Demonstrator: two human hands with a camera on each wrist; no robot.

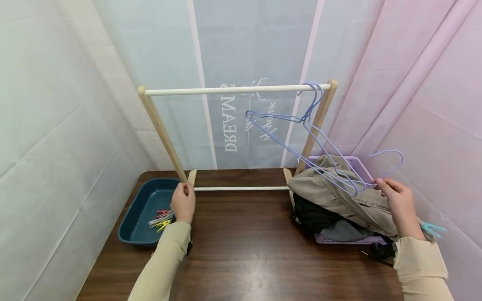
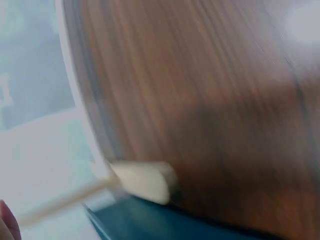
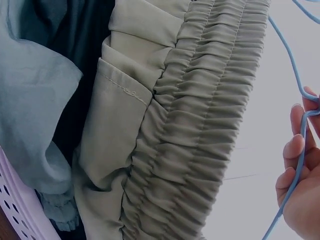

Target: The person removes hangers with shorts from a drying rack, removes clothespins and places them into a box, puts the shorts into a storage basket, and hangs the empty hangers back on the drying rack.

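My right hand (image 1: 401, 205) grips a blue wire hanger (image 3: 287, 42) near its hook, above the basket at the right. Beneath it lie khaki trousers (image 3: 200, 120) with a gathered elastic waistband. Other blue hangers (image 1: 312, 113) hang by their hooks from the rack's white top rail (image 1: 226, 90), at its right end. My left hand (image 1: 183, 202), fingers loosely curled and seemingly holding nothing, is in front of the rack's left foot (image 1: 192, 177), beside the blue tub. Only a fingertip of it shows in the left wrist view, which is blurred.
A dark blue tub (image 1: 129, 228) holds several clothespins (image 1: 162, 219) at the left. Black and grey clothes (image 1: 320, 213) lie with the trousers in a purple basket (image 1: 355, 165). An aqua clothespin (image 1: 433, 228) shows beside my right wrist. The rack stands on a brown wooden table (image 1: 241, 242).
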